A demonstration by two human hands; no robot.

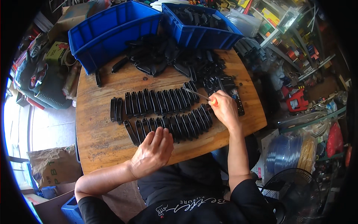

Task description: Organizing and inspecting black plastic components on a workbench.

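My right hand (224,109) is closed round the orange-and-yellow handle of a screwdriver (197,94). The metal shaft points up and left, its tip over the right end of the upper row of curved black plastic pieces (160,102). A second, lower row of the same pieces (182,126) curves along the near side of the table. Over the left-middle of that row lies my left hand (154,149), fingers stretched out side by side, fingertips at the pieces; its thumb is hidden. Two or three pieces (116,110) stand apart left of the upper row.
A heap of loose black pieces (160,56) covers the far part of the wooden table (100,145). Behind it stand a blue bin (112,35) and another blue bin (209,37) holding black pieces. A black tray-like box (240,100) of small parts lies beyond my right hand. A fan (292,194) stands lower right.
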